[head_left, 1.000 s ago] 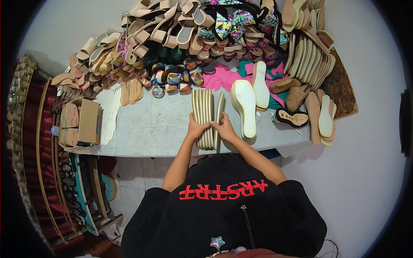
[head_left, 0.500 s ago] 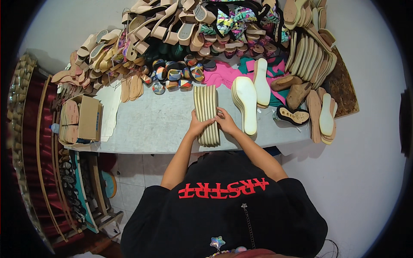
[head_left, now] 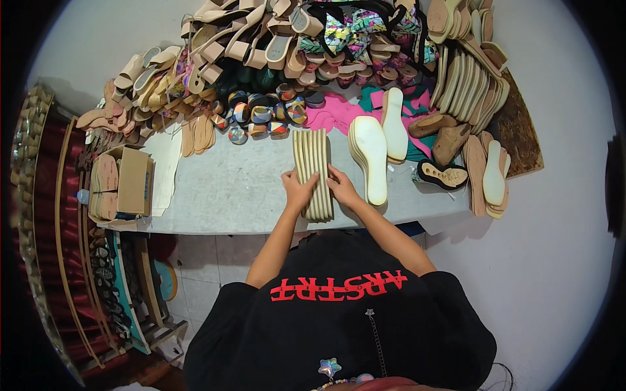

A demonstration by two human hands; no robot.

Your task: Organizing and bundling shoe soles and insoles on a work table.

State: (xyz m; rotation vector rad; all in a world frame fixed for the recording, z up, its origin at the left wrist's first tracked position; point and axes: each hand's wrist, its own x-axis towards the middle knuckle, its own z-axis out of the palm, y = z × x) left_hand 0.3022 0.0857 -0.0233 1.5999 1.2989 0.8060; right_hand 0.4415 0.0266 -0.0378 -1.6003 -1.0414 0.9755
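A row of cream shoe soles (head_left: 312,150), pressed together on edge with dark lines between them, stands on the table in front of me. My left hand (head_left: 299,190) grips its left side, the thumb laid over the top edges. On the opposite side, my right hand (head_left: 342,187) presses its fingers against the outermost sole. The lower surfaces of the soles and some of my fingertips are hidden. Just right of the row lies a stack of flat white-topped soles (head_left: 370,156), with another pale sole stack (head_left: 395,127) beyond it.
Patterned rolled straps (head_left: 261,114) and pink fabric (head_left: 332,112) lie behind. Finished sandals (head_left: 277,45) are heaped at the back. A cardboard box (head_left: 135,182) of insoles stands left. Wooden shoe lasts (head_left: 448,143) and more soles (head_left: 473,85) crowd the right, beside a brown board (head_left: 517,130).
My left hand has shifted slightly left and its thumb has drawn back a little across the soles. The right hand stays on the right side, almost unmoved.
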